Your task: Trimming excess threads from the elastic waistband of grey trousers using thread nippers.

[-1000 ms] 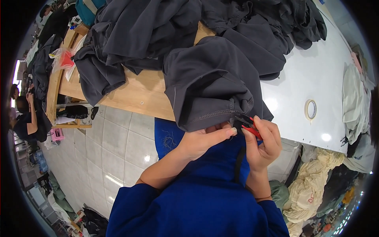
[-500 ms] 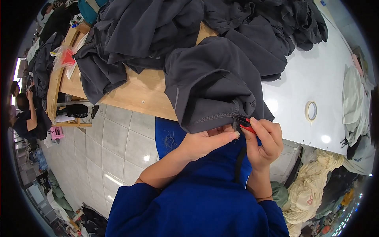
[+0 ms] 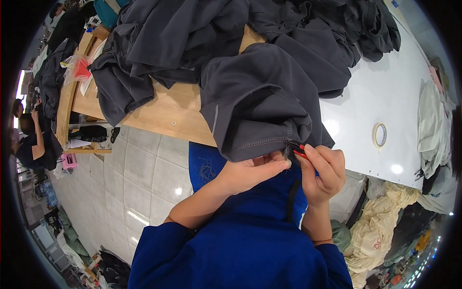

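Note:
A dark grey garment (image 3: 262, 72) hangs over the table edge in front of me, its stitched hem turned outward. My left hand (image 3: 257, 171) is closed on the hem's lower edge, thumb and fingers pinched beside the seam; some fingers are hidden behind the cloth. Small thread snips (image 3: 299, 152), red with dark blades, are gripped in my right hand (image 3: 322, 174). Their tips point left and touch or nearly touch the seam, where loose thread ends (image 3: 288, 151) show beside my left thumb.
More dark grey garments (image 3: 187, 33) are heaped across the wooden table (image 3: 175, 108) and the white tabletop (image 3: 356, 120). A tape roll (image 3: 379, 135) lies at right. Cream cloth (image 3: 378, 231) is piled below it. Another person (image 3: 33, 139) is at far left. Thread scraps cling to my blue apron (image 3: 207, 168).
The snips' red handles have drawn closer together in my right hand. My left hand and the garment have barely moved.

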A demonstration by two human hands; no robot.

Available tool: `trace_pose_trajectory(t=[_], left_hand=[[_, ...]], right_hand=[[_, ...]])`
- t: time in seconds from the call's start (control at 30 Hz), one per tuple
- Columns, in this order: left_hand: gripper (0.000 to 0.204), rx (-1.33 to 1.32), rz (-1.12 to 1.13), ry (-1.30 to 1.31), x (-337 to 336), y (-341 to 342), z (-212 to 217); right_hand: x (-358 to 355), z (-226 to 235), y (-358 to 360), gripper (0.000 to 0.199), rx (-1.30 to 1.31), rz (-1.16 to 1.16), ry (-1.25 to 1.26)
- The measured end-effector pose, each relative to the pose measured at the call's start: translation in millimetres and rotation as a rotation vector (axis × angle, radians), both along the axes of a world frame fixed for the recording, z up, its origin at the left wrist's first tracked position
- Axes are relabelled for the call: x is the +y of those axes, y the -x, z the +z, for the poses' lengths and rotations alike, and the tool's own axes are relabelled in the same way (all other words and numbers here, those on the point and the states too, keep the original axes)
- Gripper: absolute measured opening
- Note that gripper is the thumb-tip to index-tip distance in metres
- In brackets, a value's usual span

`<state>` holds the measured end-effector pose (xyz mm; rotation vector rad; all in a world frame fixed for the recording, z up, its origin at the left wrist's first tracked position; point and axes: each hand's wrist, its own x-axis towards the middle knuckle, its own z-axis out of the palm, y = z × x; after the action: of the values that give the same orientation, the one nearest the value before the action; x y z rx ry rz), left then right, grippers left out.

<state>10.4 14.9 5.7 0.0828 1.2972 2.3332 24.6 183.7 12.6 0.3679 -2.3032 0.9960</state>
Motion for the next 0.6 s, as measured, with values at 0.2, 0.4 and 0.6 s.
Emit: trace_pose_trajectory(t=[0.2,0.4,0.6], left_hand=[[0.011,0.019,-0.027,0.031,-1.5,1.3,-0.8],[0.013,0.020,-0.030,0.001,-3.0,1.4,-0.9],[0.016,-0.019,-0.052,0.024,-6.3,2.0,3.7]], right_hand=[[0.8,-2.6,3.4,0.034,0.044,-0.011,0.022],[2.0,-3.0,3.6,0.033,0.031,0.008,0.020],[3.9,-5.2,3.4,0.034,0.038,0.026,0.011]])
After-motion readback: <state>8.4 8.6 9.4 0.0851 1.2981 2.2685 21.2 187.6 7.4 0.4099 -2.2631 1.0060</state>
